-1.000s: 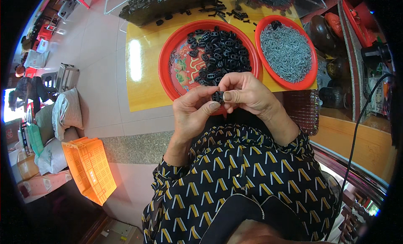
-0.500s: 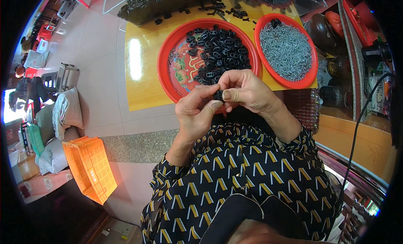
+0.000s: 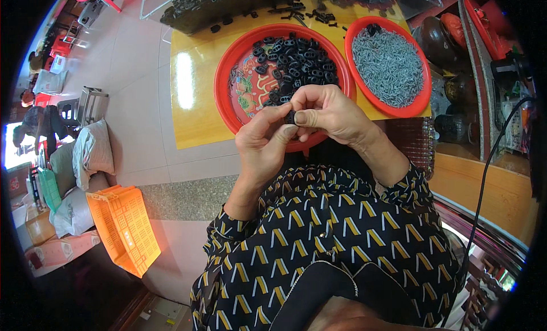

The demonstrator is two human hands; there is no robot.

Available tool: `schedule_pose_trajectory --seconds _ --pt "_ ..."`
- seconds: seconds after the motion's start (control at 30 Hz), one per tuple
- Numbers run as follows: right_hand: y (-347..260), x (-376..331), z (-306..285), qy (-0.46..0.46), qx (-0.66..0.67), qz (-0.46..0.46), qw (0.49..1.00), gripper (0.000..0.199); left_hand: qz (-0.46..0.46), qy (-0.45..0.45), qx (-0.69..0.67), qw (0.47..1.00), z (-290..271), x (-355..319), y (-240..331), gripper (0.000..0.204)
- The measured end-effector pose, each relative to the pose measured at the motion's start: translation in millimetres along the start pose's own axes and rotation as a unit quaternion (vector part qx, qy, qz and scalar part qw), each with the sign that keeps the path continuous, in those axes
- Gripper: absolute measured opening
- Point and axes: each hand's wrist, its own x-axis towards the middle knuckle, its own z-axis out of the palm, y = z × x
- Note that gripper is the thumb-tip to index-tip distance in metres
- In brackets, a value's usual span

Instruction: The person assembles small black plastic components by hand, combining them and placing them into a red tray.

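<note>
Between the fingertips of both hands sits a small black plastic part (image 3: 290, 118), mostly covered by thumbs and fingers. My left hand (image 3: 263, 138) pinches its left side, and my right hand (image 3: 326, 115) closes on it from the right. Both are held over the near rim of a round red tray (image 3: 226, 106) with a printed bottom. A heap of black plastic parts with paired holes (image 3: 307, 60) lies in that tray. Right of it, a second red tray (image 3: 423, 100) is full of small silvery screws (image 3: 387, 69), with a few black pieces at its far edge.
Both trays rest on a yellow table (image 3: 191, 129). Along its far side stands a clear bin (image 3: 211, 9) of dark parts, with loose black pieces (image 3: 293, 15) near it. An orange crate (image 3: 128, 231) is on the floor at left; a black cable (image 3: 484, 166) hangs at right.
Both hands have moved slightly up and to the left, farther over the tray, still pinching the black part. The trays stay in place.
</note>
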Motion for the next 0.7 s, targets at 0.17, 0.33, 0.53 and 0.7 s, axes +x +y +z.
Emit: schedule_pose_trajectory --seconds 0.17,0.33,0.53,0.7 --pt "-10.3 -3.7 -5.1 -0.031 0.063 0.038 0.997 0.012 -0.029 -0.024 -0.065 0.997 -7.2 0.6 -0.4 0.029" --pt "-9.2 -9.5 -4.9 0.003 0.032 0.042 0.999 0.013 -0.033 -0.015 -0.064 0.997 -13.4 -1.3 -6.5 0.030" --pt "-8.5 -9.7 4.4 0.033 -0.041 0.019 0.998 0.014 -0.040 -0.009 -0.029 0.999 -8.5 -1.4 -3.3 0.029" --pt "-10.4 -10.9 8.2 0.050 -0.086 0.028 0.995 0.012 -0.031 -0.020 0.017 0.999 -5.9 -1.9 -0.2 0.027"
